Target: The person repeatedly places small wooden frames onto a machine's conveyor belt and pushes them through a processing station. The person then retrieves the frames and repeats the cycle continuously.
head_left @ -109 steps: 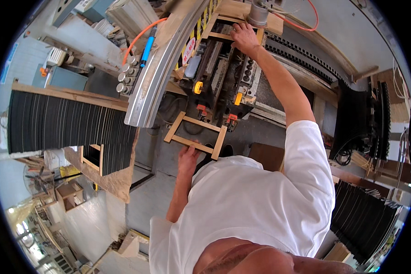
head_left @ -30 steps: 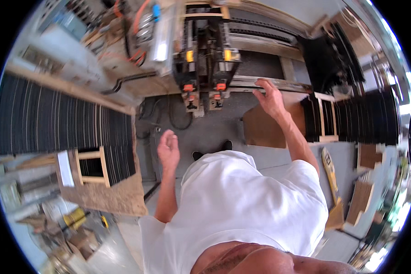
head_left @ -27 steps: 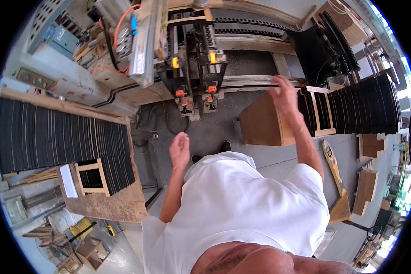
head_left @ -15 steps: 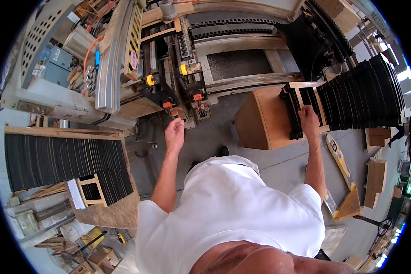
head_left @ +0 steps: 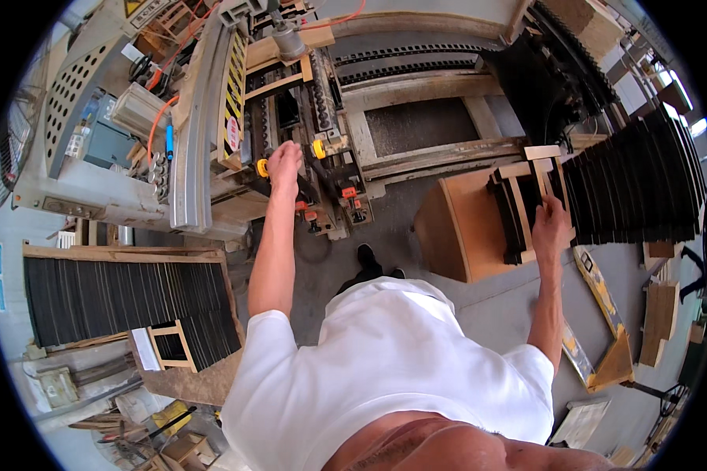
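My left hand (head_left: 284, 166) reaches over the front of the machine, beside a yellow knob (head_left: 262, 168). Its fingers are curled together with the tips turned away, so anything in them is hidden. On the right, my right hand (head_left: 552, 226) is closed on the near edge of a light wooden frame (head_left: 538, 166) with a dark opening. That frame sits tilted against the end of a long row of dark, thin-edged pieces (head_left: 636, 180). Another wooden frame (head_left: 517, 206) lies just left of it, over a brown wooden box (head_left: 459, 224).
A wooden frame (head_left: 277, 85) lies on the machine's rails, under a metal cylinder (head_left: 289, 43). Red clamps (head_left: 349, 193) stick out at the front. A second row of dark pieces (head_left: 126, 298) stands at left. A yellow pallet jack (head_left: 611, 363) stands at right.
My left hand has moved forward from near the red clamps to the yellow knob. My right hand has shifted right, and the frame in it now stands apart from the one beside it.
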{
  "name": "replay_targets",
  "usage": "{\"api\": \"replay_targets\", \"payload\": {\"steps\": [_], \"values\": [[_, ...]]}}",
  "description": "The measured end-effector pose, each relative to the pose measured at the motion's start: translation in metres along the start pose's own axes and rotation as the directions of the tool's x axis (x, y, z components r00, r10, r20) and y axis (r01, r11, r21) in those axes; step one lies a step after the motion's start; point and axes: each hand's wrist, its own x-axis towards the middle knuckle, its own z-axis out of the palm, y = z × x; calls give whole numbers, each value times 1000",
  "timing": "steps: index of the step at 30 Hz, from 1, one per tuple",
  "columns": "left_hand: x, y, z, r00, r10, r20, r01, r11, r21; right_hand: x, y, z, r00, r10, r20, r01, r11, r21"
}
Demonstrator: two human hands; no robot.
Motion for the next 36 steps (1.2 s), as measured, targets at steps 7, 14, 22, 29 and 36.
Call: {"api": "replay_targets", "payload": {"steps": [7, 14, 22, 29, 36], "values": [[136, 24, 26, 994, -112, 12, 111, 966, -235, 13, -76, -5, 995, -98, -36, 104, 966, 238], [232, 35, 45, 978, -208, -1, 161, 761, -628, 42, -172, 40, 935, -336, 117, 286, 905, 315], [185, 19, 33, 981, -196, 4, 141, 692, -708, 96, -276, 151, 705, -704, 86, 627, 675, 389], [103, -15, -6, 966, -69, 248, 230, 667, -709, 118, -392, 265, 359, -933, 34, 830, 336, 446], [95, -19, -10, 950, 57, 306, 190, 671, -717, 116, -430, 333, 235, -960, 152, 860, 278, 428]]}}
